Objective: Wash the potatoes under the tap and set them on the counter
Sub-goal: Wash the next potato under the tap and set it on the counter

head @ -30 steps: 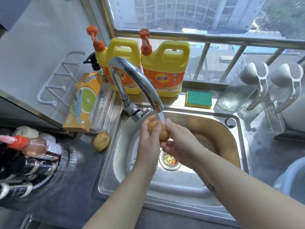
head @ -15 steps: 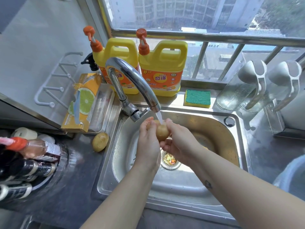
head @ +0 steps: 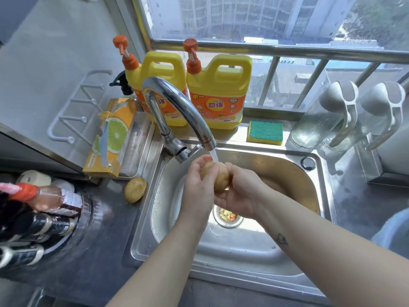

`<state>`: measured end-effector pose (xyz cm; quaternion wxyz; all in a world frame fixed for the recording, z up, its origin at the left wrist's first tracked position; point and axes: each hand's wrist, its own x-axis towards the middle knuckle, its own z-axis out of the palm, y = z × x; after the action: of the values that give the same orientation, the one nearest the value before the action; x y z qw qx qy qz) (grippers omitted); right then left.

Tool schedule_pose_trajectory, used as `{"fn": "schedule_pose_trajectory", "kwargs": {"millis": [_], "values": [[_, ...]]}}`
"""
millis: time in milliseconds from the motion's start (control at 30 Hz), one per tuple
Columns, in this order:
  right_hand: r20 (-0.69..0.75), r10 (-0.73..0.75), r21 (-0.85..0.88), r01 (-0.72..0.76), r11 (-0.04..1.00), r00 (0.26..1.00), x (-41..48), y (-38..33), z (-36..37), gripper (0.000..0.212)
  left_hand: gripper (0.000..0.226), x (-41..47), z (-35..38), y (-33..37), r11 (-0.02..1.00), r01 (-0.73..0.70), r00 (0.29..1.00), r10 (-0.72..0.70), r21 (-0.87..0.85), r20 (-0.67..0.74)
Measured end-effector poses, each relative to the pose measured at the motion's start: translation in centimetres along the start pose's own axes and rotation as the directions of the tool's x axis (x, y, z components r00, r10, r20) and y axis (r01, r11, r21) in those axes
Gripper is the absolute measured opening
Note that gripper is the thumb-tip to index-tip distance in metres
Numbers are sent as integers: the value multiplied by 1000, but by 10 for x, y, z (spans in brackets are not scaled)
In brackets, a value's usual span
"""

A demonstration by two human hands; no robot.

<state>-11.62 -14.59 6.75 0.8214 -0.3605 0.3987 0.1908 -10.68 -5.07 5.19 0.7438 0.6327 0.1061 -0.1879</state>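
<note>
Yellow-brown potato [head: 221,178] is held over the sink [head: 143,247], directly under the tap [head: 177,103], with the water stream [head: 214,156] hitting its upper end. The left hand [head: 195,185] wraps its left side, fingers together and curled over the skin. The right hand [head: 242,192] cups it from the right and below, thumb side against it; those fingertips are hidden behind the potato, so I can't tell how they lie. The long axis runs diagonally, upper end toward the spout and back-left, lower end toward the drain strainer [head: 228,216] and the right palm. Judgement: this is mid-rinse. To do it well, roll the potato about that long axis so the whole skin passes under the stream, rub with the thumbs, and flip it end for end, since the lower end looks out of the flow. Wet skin will likely be slippery, so keep it cupped. A second potato [head: 135,189] already lies on the counter [head: 99,251], just beside the sink's left rim. This one probably goes next to it.
</note>
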Motion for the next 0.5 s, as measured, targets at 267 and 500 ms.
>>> {"fn": "schedule_pose_trajectory", "kwargs": {"millis": [267, 500], "values": [[196, -187, -338, 245, 909, 963, -5, 8, -9, 60, 19, 14, 3, 14, 971, 203, 957, -225, -128, -183], [271, -294, -607, 400, 687, 916, 0, -3, -3, 26, 32, 10, -2, 8, 956, 249, 964, -260, -153, -59]]}}
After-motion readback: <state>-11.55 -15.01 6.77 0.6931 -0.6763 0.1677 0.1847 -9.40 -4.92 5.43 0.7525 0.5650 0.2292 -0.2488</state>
